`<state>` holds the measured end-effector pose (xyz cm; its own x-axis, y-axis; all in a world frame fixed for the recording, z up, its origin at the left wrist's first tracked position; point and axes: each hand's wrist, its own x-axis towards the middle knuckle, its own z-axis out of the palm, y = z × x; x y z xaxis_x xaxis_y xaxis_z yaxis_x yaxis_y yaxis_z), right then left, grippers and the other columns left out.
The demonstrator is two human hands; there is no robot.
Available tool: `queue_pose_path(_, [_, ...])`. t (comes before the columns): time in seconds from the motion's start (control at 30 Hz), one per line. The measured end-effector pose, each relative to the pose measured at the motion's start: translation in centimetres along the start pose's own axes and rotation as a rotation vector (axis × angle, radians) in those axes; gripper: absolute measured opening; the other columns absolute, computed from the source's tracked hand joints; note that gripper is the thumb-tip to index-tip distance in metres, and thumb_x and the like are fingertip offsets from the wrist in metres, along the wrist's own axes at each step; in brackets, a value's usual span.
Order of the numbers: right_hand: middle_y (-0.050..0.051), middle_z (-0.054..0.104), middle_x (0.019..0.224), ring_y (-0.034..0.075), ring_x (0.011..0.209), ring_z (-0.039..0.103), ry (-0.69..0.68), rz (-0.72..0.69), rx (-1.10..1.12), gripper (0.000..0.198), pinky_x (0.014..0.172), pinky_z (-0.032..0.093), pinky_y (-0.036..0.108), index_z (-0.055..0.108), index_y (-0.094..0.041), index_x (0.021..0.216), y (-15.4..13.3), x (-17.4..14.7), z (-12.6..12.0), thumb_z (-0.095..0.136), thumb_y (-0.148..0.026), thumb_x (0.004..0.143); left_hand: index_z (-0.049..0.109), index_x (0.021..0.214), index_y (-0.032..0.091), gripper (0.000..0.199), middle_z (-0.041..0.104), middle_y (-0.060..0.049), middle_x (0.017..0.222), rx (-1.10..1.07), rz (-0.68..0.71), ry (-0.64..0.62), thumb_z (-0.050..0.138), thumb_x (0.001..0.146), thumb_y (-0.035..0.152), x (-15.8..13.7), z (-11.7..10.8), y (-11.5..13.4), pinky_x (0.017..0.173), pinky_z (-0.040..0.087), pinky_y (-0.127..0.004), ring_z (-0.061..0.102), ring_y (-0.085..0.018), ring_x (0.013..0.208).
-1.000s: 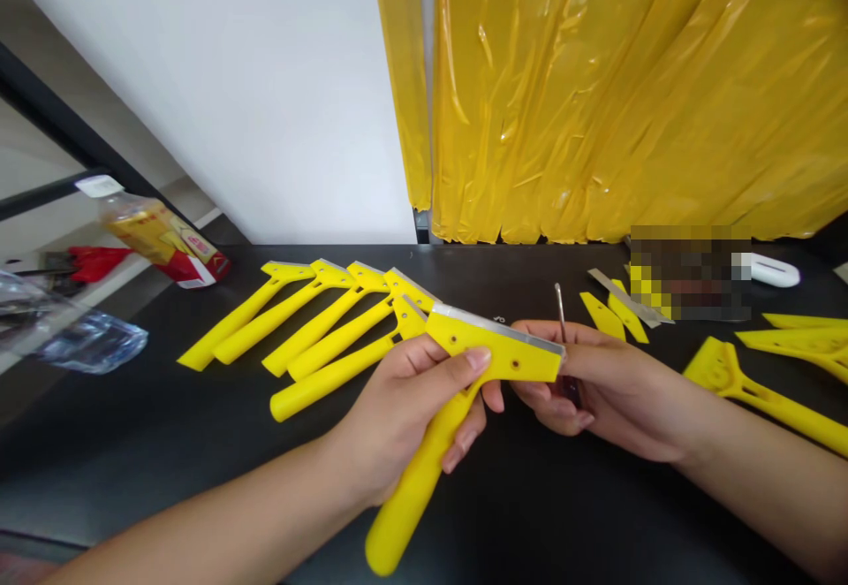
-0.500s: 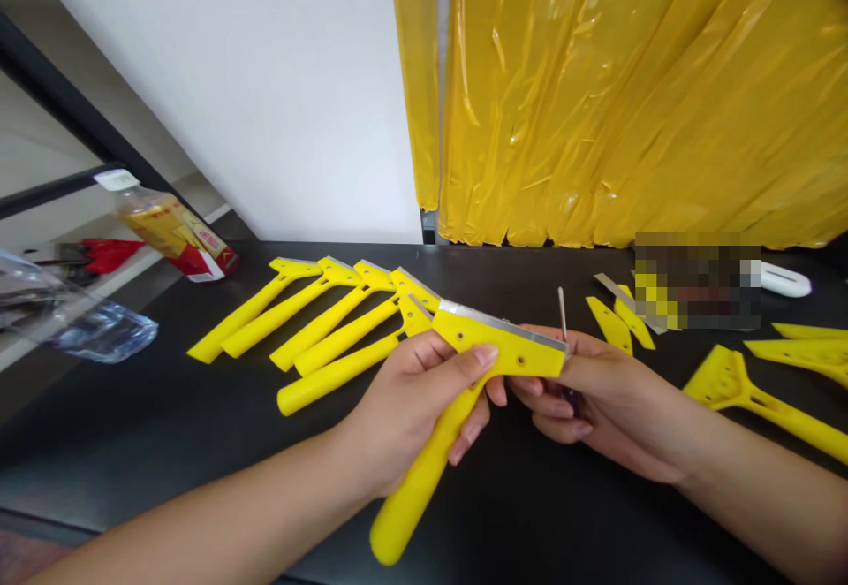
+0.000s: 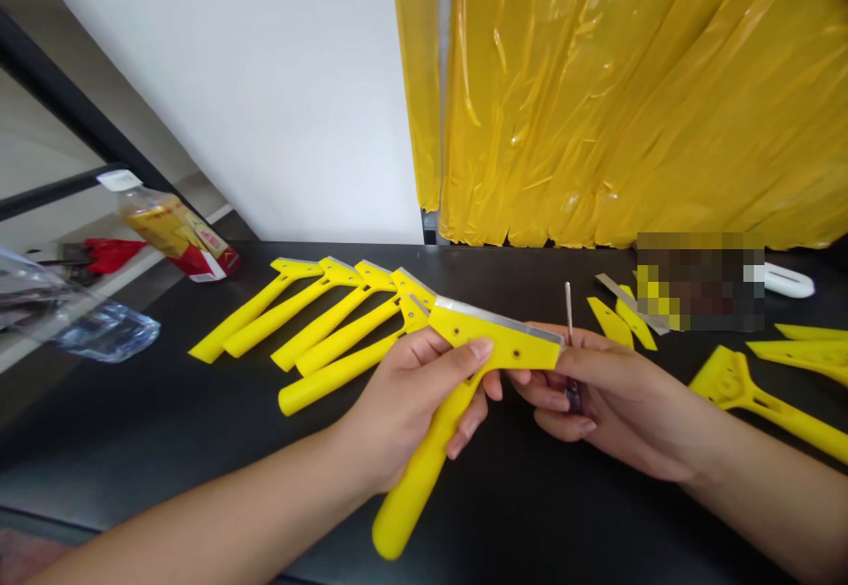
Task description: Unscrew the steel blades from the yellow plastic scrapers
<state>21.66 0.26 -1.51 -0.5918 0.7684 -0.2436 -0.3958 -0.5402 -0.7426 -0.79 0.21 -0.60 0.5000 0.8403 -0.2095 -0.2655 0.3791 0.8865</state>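
My left hand (image 3: 401, 408) is closed round a yellow scraper (image 3: 434, 452), its thumb flat on the head below a metal blade edge. Two screw holes show in the head, and the handle slants down toward me. At the head's right end, my right hand (image 3: 623, 399) has its thumb and fingers against the corner. Tucked in those same fingers is a small screwdriver (image 3: 573, 395), dark-handled, its thin shaft pointing up behind the scraper. The far side of the head is hidden.
Several bladed scrapers (image 3: 331, 324) lie in a fanned row on the black table (image 3: 199, 461). At right are yellow handle bodies (image 3: 725, 377), cover plates (image 3: 609, 322), a loose blade (image 3: 623, 293) and a white object (image 3: 788, 280). A drink bottle (image 3: 176, 227) leans at left.
The scraper and both hands have shifted very slightly. More of the screwdriver's dark handle shows below the head's right end, and its shaft stands a little farther right.
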Motion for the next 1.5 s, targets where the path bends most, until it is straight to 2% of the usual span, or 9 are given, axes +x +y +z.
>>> queue_pose_path(0.17, [0.003, 0.059, 0.092, 0.007, 0.067, 0.032, 0.009, -0.039, 0.021, 0.013, 0.05, 0.025, 0.016, 0.076, -0.016, 0.097, 0.0, 0.1, 0.3, 0.081, -0.027, 0.095, 0.074, 0.091, 0.013, 0.035, 0.068, -0.002, 0.079, -0.017, 0.015, 0.013, 0.073, 0.102, 0.046, 0.0, 0.1, 0.2, 0.039, 0.04, -0.015, 0.051, -0.005, 0.046])
queue_pose_path(0.37, [0.0, 0.048, 0.078, 0.009, 0.068, 0.032, 0.037, -0.032, 0.059, 0.014, 0.052, 0.027, 0.018, 0.077, -0.017, 0.096, -0.3, 0.1, 0.3, 0.086, -0.025, 0.09, 0.069, 0.083, 0.014, 0.039, 0.065, -0.001, 0.066, -0.02, -0.017, -0.011, 0.071, 0.103, 0.048, -0.1, 0.1, 0.3, 0.04, 0.039, -0.015, 0.048, -0.005, 0.041])
queue_pose_path(0.47, [-0.001, 0.049, 0.075, 0.008, 0.065, 0.032, 0.041, -0.05, 0.055, 0.011, 0.052, 0.026, 0.018, 0.079, -0.017, 0.098, -0.5, 0.1, 0.1, 0.084, -0.022, 0.09, 0.069, 0.083, 0.015, 0.037, 0.062, 0.001, 0.061, -0.029, -0.023, -0.008, 0.07, 0.105, 0.045, -0.2, 0.3, 0.3, 0.039, 0.039, -0.014, 0.047, -0.005, 0.04])
queue_pose_path(0.57, [0.001, 0.055, 0.076, 0.008, 0.065, 0.034, 0.049, -0.055, 0.035, 0.013, 0.053, 0.026, 0.018, 0.079, -0.016, 0.101, -0.4, 0.1, 0.1, 0.084, -0.021, 0.09, 0.069, 0.084, 0.015, 0.035, 0.065, 0.0, 0.067, -0.049, -0.016, -0.004, 0.071, 0.104, 0.044, -0.2, 0.3, 0.3, 0.039, 0.04, -0.014, 0.049, -0.004, 0.041])
queue_pose_path(0.7, [0.002, 0.058, 0.077, 0.008, 0.064, 0.035, 0.062, -0.055, 0.001, 0.011, 0.053, 0.026, 0.019, 0.075, -0.016, 0.092, -0.3, 0.0, 0.3, 0.084, -0.023, 0.091, 0.069, 0.086, 0.015, 0.032, 0.07, -0.002, 0.077, -0.073, 0.0, -0.003, 0.074, 0.102, 0.042, -0.1, 0.3, 0.2, 0.039, 0.042, -0.014, 0.053, -0.005, 0.045])
queue_pose_path(0.87, [0.002, 0.059, 0.076, 0.007, 0.061, 0.036, 0.078, -0.059, -0.028, 0.016, 0.053, 0.026, 0.02, 0.074, -0.016, 0.09, -0.5, 0.0, 0.5, 0.088, -0.025, 0.088, 0.07, 0.085, 0.014, 0.033, 0.069, -0.001, 0.076, -0.051, -0.001, -0.024, 0.073, 0.103, 0.042, -0.1, 0.2, 0.2, 0.039, 0.042, -0.014, 0.053, -0.004, 0.044])
queue_pose_path(1.07, [0.001, 0.056, 0.074, 0.007, 0.062, 0.034, 0.116, -0.057, -0.021, 0.019, 0.053, 0.026, 0.019, 0.074, -0.017, 0.086, -0.9, 0.1, 0.3, 0.092, -0.024, 0.083, 0.069, 0.084, 0.015, 0.033, 0.069, -0.001, 0.074, -0.011, 0.015, 0.012, 0.074, 0.102, 0.042, -0.1, 0.3, 0.6, 0.04, 0.041, -0.015, 0.053, -0.005, 0.045])
queue_pose_path(1.3, [0.003, 0.054, 0.085, 0.011, 0.072, 0.035, 0.197, -0.081, 0.037, 0.015, 0.054, 0.033, 0.019, 0.078, -0.018, 0.091, -0.9, -0.8, 1.0, 0.089, -0.027, 0.087, 0.071, 0.079, 0.014, 0.035, 0.064, 0.0, 0.066, 0.033, 0.107, 0.075, 0.074, 0.102, 0.041, 0.1, 0.3, 1.2, 0.04, 0.041, -0.015, 0.051, -0.006, 0.045])
queue_pose_path(1.5, [0.004, 0.052, 0.093, 0.014, 0.08, 0.037, 0.192, -0.085, 0.05, 0.018, 0.056, 0.036, 0.02, 0.079, -0.019, 0.097, -0.7, -0.7, 1.7, 0.09, -0.029, 0.086, 0.071, 0.081, 0.014, 0.035, 0.063, 0.001, 0.063, 0.052, 0.109, 0.085, 0.074, 0.102, 0.043, 0.2, 0.2, 1.2, 0.04, 0.041, -0.015, 0.051, -0.006, 0.045])
